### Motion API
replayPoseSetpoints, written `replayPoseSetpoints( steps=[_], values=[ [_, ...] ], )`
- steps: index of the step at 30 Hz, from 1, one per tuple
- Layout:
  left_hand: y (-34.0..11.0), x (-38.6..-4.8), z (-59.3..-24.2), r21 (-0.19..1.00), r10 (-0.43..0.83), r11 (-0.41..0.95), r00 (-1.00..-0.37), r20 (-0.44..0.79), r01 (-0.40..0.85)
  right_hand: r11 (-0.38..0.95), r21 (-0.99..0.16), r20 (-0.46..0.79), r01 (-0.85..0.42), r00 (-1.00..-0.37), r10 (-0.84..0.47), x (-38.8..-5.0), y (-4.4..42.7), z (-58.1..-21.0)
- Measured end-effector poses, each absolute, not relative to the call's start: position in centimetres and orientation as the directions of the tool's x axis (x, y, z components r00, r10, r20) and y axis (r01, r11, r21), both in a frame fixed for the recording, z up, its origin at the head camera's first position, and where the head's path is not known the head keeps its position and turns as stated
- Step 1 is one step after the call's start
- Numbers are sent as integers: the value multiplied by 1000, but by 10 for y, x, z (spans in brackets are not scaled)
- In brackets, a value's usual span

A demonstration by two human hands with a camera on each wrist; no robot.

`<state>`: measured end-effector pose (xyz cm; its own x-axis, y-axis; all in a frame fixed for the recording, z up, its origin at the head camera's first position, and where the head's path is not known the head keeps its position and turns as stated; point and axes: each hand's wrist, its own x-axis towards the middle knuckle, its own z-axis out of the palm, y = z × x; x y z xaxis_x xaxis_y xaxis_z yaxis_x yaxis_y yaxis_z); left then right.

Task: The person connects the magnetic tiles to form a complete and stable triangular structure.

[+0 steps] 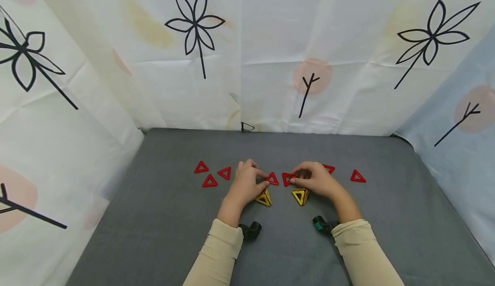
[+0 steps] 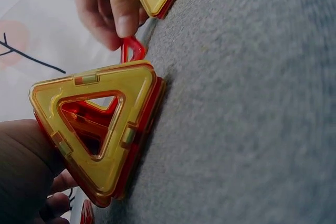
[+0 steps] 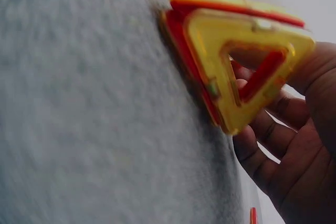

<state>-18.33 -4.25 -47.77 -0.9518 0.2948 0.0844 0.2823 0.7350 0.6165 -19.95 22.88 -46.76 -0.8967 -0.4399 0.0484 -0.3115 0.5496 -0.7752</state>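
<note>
My left hand (image 1: 245, 182) pinches the left corner of a red triangular magnetic tile (image 1: 276, 179) between thumb and forefinger. Just right of it, my right hand (image 1: 315, 179) pinches a second red triangular tile (image 1: 284, 179) by its right side. A small gap separates the two tiles. Nearer me stand two yellow-and-red pyramids built of triangular tiles: the left pyramid (image 2: 134, 98) below my left thumb, the right pyramid (image 3: 210, 51) below my right hand. In the left wrist view that pyramid partly hides my left hand (image 2: 23, 166).
Left of my hands, several loose red tiles (image 1: 209, 182) lie on the grey cloth-covered table (image 1: 174, 234). Another red tile (image 1: 358, 178) lies to the right, and one (image 1: 329, 168) is partly behind my right hand. A patterned white curtain (image 1: 270, 96) borders the table's far edge.
</note>
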Motion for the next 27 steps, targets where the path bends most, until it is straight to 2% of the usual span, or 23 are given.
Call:
replayPoseSetpoints(
  steps=[13, 21, 27],
  values=[
    [-31, -181, -479, 617, 328, 732, -943, 54, 290, 480, -809, 100, -339, -884, -456, -201, 226, -473],
    [-30, -182, -480, 621, 331, 726, -942, 59, 294, 325, -903, 105, -281, -879, -465, -205, 235, -483],
    [-29, -180, -480, 622, 332, 723, -941, 67, 300, 277, -933, 70, -231, -870, -487, -204, 240, -491]
  ],
)
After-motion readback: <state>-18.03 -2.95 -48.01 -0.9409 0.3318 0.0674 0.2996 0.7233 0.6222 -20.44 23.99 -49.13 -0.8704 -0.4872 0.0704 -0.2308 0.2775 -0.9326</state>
